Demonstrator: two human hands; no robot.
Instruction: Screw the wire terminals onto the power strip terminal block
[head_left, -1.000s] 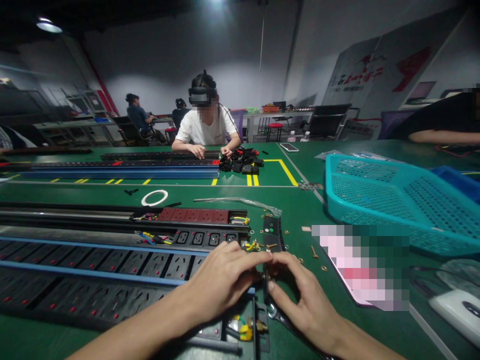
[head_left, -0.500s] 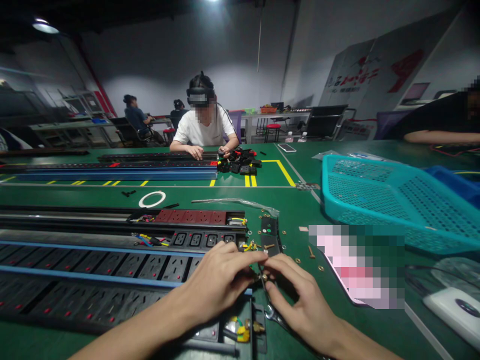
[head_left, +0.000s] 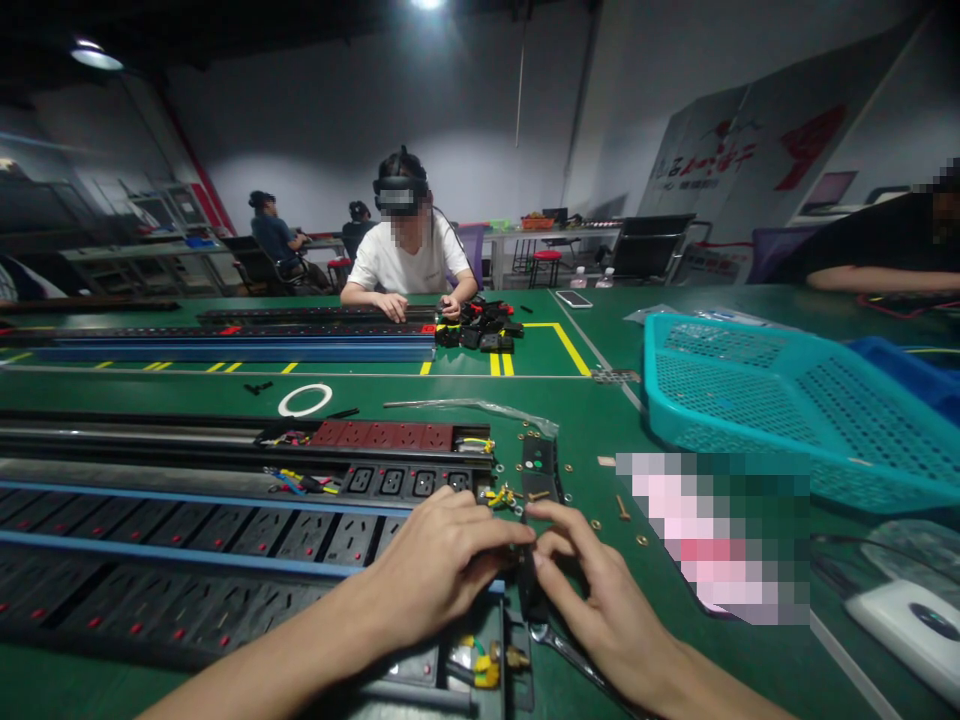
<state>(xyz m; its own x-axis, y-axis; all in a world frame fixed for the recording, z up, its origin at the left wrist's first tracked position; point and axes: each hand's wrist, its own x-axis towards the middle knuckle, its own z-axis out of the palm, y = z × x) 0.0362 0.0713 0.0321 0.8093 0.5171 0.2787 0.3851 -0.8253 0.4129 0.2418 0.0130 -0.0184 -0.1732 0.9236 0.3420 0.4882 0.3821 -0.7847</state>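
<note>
Here it is, a small black plate, stood up between my two sets of fingers, just beyond the right end of the nearest socket strip on the green tabletop. It's dark and narrow, its lower part in plain view, its upper part lost behind my fingertips, so I can't make out its full outline. My right fingers are closed on its upper part, forefinger reaching over the top, thumb laid against the right edge, only a little gap showing between them. My left fingers come in from the other side, bunched together, forefinger stretched out until its tip meets the right hand's; the thumb is hidden, so I can't tell whether they're pinching the plate or only steadying it. Right below, a shiny wrench lies with its head near the foot of the plate and its handle running under my right hand. To its left, yellow-sleeved wires poke from the strip's end. Ahead of my fingertips there's a darker flat piece, and off to the right, a loose brass screw and a teal basket.
</note>
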